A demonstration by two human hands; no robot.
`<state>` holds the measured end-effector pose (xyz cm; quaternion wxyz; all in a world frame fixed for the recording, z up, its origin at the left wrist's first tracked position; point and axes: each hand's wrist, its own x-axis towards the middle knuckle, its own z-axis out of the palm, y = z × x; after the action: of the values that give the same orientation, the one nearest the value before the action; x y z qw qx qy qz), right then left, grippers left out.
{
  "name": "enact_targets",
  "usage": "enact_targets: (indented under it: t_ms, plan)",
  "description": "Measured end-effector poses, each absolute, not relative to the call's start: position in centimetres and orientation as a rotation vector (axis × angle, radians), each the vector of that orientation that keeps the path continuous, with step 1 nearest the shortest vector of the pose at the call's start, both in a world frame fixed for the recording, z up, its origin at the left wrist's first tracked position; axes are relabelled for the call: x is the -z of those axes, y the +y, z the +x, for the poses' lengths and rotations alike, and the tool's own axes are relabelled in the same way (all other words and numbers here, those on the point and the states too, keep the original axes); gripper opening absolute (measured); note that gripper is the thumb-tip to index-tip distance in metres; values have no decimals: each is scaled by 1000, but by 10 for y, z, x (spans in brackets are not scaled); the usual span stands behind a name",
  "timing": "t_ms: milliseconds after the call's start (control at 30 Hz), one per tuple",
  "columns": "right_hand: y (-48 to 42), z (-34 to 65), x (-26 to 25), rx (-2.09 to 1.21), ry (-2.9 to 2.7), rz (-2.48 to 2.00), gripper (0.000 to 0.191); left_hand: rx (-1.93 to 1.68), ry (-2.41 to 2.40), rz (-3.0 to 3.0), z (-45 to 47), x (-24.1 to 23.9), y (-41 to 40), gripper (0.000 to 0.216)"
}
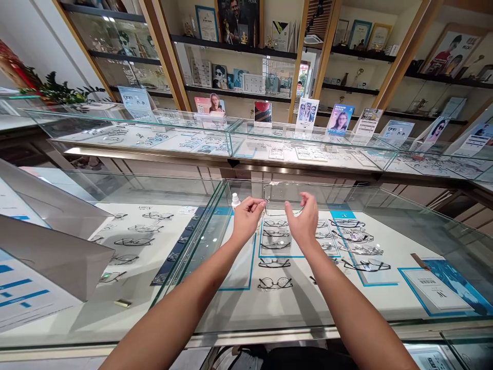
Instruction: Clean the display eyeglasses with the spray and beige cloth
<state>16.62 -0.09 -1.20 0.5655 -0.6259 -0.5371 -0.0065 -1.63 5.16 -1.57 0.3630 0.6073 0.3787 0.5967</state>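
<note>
A pair of thin-rimmed eyeglasses (276, 206) is held up over the glass display case, its clear lenses hard to make out. My left hand (248, 218) pinches one side of it between thumb and fingertips. At the other side is my right hand (305, 218), thumb and fingers apart, with part of the thin frame showing between them; whether they touch it is unclear. Below the hands, several eyeglasses (275, 283) lie in rows on the white surface and a blue-edged tray (259, 256). A small white bottle (235, 200) stands just beyond my left hand.
Glass edges (188, 246) divide the near case. Folded cards (50, 257) stand at left; a blue-and-white leaflet (439, 290) lies at right. Another glass counter (231, 139) with standing cards runs across behind, before wall shelves (239, 92).
</note>
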Motion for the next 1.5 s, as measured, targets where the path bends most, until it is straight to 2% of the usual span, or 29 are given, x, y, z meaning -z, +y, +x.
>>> enact_targets:
  t_ms: [200,633,1167,1267,1433,1500]
  plan:
    - [-10,149,13,-20,-1687,-1323,42,-1478,935,1675,-13,16,44,24]
    - [0,153,22,-204,-1733,-1185,35,-1279,819,1581,-14,18,49,37]
    - [-8,146,22,-74,-1694,-1337,29,-1233,812,1641,-9,17,42,40]
    - [-9,147,22,-81,-1655,-1357,30,-1342,892,1771,-11,15,40,34]
    - [-9,150,20,-112,-1585,-1355,31,-1786,1281,1815,-26,14,50,20]
    - [-9,152,20,-133,-1565,-1350,32,-1878,1466,1697,-31,16,57,28]
